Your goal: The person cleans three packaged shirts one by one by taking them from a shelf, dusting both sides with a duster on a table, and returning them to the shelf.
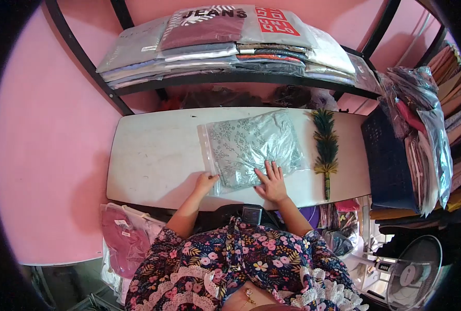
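Note:
A clear plastic bag (pixel 253 147) with a folded grey-green patterned cloth inside lies flat on the white table (pixel 152 150). At its lower left corner, my left hand (pixel 206 182) pinches the bag's edge strip between closed fingers. My right hand (pixel 273 182) rests palm down on the lower right part of the bag, fingers spread. To the right of the bag, a dark green feathery sprig (pixel 325 142) with a yellowish base and a short handle lies on the tabletop, apart from both hands.
Above the table's far edge runs a black shelf (pixel 230 79) stacked with bagged folded clothes (pixel 209 36). A dark blue bin (pixel 388 160) with bagged garments stands at the right. More bagged clothes (pixel 129 233) sit at lower left, and a fan (pixel 414 272) at lower right.

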A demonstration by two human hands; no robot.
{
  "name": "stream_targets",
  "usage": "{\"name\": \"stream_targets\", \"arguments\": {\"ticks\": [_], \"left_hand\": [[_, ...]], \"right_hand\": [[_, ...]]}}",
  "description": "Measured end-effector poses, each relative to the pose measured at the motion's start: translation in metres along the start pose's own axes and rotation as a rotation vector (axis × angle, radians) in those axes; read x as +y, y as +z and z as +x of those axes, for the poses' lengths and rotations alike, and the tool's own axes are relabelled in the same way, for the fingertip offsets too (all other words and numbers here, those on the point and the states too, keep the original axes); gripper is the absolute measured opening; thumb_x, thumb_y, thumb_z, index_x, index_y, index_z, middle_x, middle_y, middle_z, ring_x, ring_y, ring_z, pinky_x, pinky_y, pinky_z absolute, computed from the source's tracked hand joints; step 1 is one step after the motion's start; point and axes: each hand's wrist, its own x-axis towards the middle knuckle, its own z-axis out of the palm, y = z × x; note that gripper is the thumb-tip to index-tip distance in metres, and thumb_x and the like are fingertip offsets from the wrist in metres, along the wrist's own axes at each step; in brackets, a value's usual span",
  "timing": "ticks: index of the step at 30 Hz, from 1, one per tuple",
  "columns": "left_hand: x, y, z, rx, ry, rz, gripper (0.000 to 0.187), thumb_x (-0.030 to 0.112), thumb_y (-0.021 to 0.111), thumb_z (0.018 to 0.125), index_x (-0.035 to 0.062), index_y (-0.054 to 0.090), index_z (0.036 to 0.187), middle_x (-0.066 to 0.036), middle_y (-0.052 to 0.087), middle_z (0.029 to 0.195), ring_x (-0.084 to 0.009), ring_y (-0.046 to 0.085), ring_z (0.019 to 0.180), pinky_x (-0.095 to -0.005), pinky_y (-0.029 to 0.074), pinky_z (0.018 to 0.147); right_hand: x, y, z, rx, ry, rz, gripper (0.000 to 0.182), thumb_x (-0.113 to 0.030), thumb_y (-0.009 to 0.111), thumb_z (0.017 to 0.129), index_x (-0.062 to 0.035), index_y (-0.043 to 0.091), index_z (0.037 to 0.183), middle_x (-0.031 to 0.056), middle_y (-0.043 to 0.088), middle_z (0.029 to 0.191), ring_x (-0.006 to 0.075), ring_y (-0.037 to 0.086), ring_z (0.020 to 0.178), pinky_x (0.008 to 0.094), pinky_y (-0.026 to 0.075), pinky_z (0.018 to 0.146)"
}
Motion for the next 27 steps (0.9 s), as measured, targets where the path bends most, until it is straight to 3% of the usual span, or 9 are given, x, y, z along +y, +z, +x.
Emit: {"name": "stream_targets", "arguments": {"ticks": [2,6,11,12,15,19,22,23,27], "left_hand": [[0.003,-0.001,0.000,-0.167,-0.134,-0.340,0.026,0.027,0.062,0.083,0.0037,0.064,0.094,-0.005,0.063,0.077,-0.0176,0.060,0.068,-0.0296,0.047,0.063],[0.043,-0.019,-0.018,-0.202,-0.104,-0.655,0.023,0.025,0.059,0.085,0.0042,0.063,0.093,-0.003,0.062,0.080,-0.0136,0.058,0.069,-0.0274,0.046,0.062],[0.096,-0.033,-0.025,-0.007,0.169,-1.045,0.019,0.019,0.061,0.084,0.0033,0.063,0.095,-0.003,0.062,0.086,-0.0125,0.057,0.076,-0.0258,0.045,0.070],[0.109,-0.036,-0.027,-0.004,0.178,-1.048,0.019,0.019,0.061,0.084,0.0033,0.063,0.095,-0.003,0.062,0.086,-0.0125,0.057,0.076,-0.0258,0.045,0.070],[0.157,-0.060,-0.033,0.150,0.239,-1.135,0.013,0.018,0.061,0.085,0.0052,0.065,0.085,0.003,0.059,0.076,-0.0065,0.053,0.070,-0.0224,0.039,0.064],[0.216,-0.097,-0.045,0.220,0.446,-1.145,0.015,0.017,0.061,0.086,0.0056,0.060,0.076,0.006,0.052,0.069,-0.0034,0.047,0.067,-0.0200,0.035,0.061],[0.261,-0.118,-0.044,0.298,0.593,-1.072,0.021,0.017,0.059,0.089,0.0049,0.056,0.072,0.007,0.046,0.066,-0.0021,0.040,0.065,-0.0195,0.031,0.059],[0.274,-0.123,-0.041,0.286,0.657,-1.016,0.022,0.018,0.058,0.090,0.0043,0.056,0.073,0.007,0.047,0.068,-0.0021,0.040,0.066,-0.0195,0.032,0.060],[0.308,-0.127,-0.025,0.178,0.808,-0.891,0.018,0.019,0.052,0.093,0.0025,0.060,0.095,0.002,0.056,0.086,-0.0052,0.047,0.082,-0.0214,0.038,0.074]], "right_hand": [[0.002,0.001,0.000,0.000,0.009,-0.011,0.071,-0.047,0.067,0.071,-0.0290,0.043,0.135,0.0181,0.027,0.146,0.0420,0.024,0.134,0.0579,0.023,0.105],[0.003,-0.001,0.003,0.040,0.024,0.020,0.079,-0.056,0.070,0.064,-0.0304,0.044,0.134,0.0153,0.029,0.145,0.0408,0.024,0.134,0.0587,0.022,0.104],[-0.004,-0.009,0.018,0.138,0.050,0.005,0.067,-0.029,0.070,0.070,-0.0261,0.047,0.132,0.0109,0.034,0.143,0.0402,0.029,0.131,0.0577,0.025,0.103],[-0.004,-0.010,0.022,0.145,0.045,0.000,0.067,-0.029,0.070,0.070,-0.0261,0.047,0.132,0.0109,0.034,0.143,0.0402,0.029,0.131,0.0577,0.025,0.103],[-0.013,-0.020,0.044,0.314,-0.100,0.289,0.064,0.006,0.055,0.068,-0.0134,0.052,0.128,0.0134,0.054,0.126,0.0347,0.049,0.118,0.0421,0.040,0.099],[-0.043,-0.069,0.059,0.245,0.010,0.623,0.066,0.015,0.051,0.065,-0.0077,0.050,0.127,0.0157,0.056,0.123,0.0328,0.054,0.114,0.0373,0.043,0.096],[-0.044,-0.092,0.069,0.222,0.078,0.881,0.057,0.011,0.052,0.073,-0.0055,0.050,0.128,0.0146,0.061,0.114,0.0232,0.059,0.105,0.0318,0.046,0.089],[-0.057,-0.120,0.072,0.168,0.247,0.979,0.045,0.005,0.054,0.081,-0.0032,0.051,0.125,0.0083,0.063,0.102,0.0121,0.057,0.090,0.0280,0.046,0.079],[-0.033,-0.110,0.087,0.228,0.355,1.151,0.035,0.001,0.053,0.085,-0.0018,0.054,0.120,0.0030,0.059,0.094,0.0079,0.051,0.079,0.0274,0.046,0.072]]}}
